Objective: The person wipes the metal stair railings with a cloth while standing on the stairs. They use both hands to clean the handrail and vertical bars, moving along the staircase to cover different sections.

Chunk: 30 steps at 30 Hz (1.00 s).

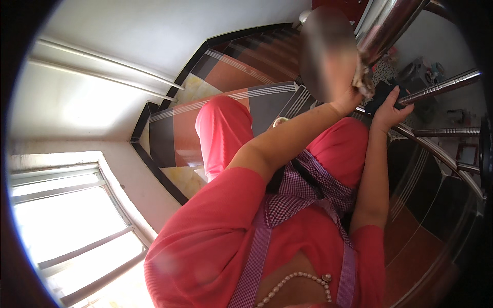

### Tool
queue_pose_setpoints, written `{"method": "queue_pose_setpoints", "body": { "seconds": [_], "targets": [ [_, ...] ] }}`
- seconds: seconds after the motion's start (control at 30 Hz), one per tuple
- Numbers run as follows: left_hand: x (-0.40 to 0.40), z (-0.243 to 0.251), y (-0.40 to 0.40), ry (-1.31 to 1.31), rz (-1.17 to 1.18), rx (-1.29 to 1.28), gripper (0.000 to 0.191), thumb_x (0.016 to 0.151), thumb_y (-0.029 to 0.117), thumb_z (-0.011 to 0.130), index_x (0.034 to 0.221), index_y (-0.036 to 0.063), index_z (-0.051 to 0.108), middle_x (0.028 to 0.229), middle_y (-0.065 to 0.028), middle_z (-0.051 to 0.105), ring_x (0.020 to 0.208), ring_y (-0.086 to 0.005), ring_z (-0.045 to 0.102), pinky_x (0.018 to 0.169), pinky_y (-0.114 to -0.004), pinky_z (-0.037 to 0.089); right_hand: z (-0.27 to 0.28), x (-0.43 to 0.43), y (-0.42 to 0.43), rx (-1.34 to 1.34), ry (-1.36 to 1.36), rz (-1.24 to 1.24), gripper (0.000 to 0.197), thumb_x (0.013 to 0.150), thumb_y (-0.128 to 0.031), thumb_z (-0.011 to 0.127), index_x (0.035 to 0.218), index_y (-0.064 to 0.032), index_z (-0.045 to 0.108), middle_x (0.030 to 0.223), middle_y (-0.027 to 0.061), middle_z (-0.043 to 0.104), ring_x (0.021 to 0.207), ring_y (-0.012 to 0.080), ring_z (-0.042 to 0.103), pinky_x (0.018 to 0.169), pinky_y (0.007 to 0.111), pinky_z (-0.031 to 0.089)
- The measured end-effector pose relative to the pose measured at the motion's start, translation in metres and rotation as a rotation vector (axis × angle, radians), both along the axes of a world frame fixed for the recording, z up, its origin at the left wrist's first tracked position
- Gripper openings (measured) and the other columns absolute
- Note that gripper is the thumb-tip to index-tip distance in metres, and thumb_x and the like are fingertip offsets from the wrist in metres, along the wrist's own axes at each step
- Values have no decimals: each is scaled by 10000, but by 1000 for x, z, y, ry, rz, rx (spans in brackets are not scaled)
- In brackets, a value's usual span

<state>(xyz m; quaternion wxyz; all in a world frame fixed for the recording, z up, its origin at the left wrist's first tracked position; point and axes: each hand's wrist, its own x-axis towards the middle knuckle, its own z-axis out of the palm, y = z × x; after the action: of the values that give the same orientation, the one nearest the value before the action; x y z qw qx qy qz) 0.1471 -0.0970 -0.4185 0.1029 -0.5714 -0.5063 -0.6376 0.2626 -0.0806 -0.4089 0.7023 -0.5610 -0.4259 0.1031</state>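
My left hand (348, 100) reaches across my knees to the stair railing and grips a crumpled beige-brown cloth (363, 80) against the thick metal post (389, 32); part of this hand lies behind a blurred patch. Beside it, on the right, my right hand (391, 111) is wrapped round a metal baluster (443, 87) with a dark cloth (379, 96) in its grasp. The two hands are close together, just above the curved lower rail (435, 148).
Tiled stairs (227, 131) with black, orange and pale sections wind down beyond my knees. White pipes (108, 59) run along the left wall, above a bright window (77, 215). More balusters stand at the right; assorted items show beyond the railing.
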Motion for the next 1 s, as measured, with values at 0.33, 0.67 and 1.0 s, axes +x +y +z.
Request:
{"method": "queue_pose_setpoints", "body": {
  "seconds": [0.33,0.67,1.0],
  "targets": [
    [-24,-95,10,-600,86,-1211,886,607,378,781,1335,153,328,1271,-244,348,1152,-421,390,984,-464,336,7,-8,-5,7,0,-9,373,831,-238,693,1061,10,534,987,107,579,925,213,547,826,331,442],
    [-24,24,16,-21,1,-208,805,510,163,821,1176,24,391,1152,-240,364,1064,-408,364,933,-460,329,-8,5,5,40,-9,15,384,841,-244,680,1098,-20,504,980,65,519,892,169,486,821,289,404],
    [-11,-30,8,-188,2,-350,940,546,225,836,1285,3,299,1266,-270,293,1180,-423,282,1019,-447,263,-11,3,5,69,50,81,432,845,-214,678,1142,13,461,998,57,537,867,148,509,804,275,425]
  ]
}}
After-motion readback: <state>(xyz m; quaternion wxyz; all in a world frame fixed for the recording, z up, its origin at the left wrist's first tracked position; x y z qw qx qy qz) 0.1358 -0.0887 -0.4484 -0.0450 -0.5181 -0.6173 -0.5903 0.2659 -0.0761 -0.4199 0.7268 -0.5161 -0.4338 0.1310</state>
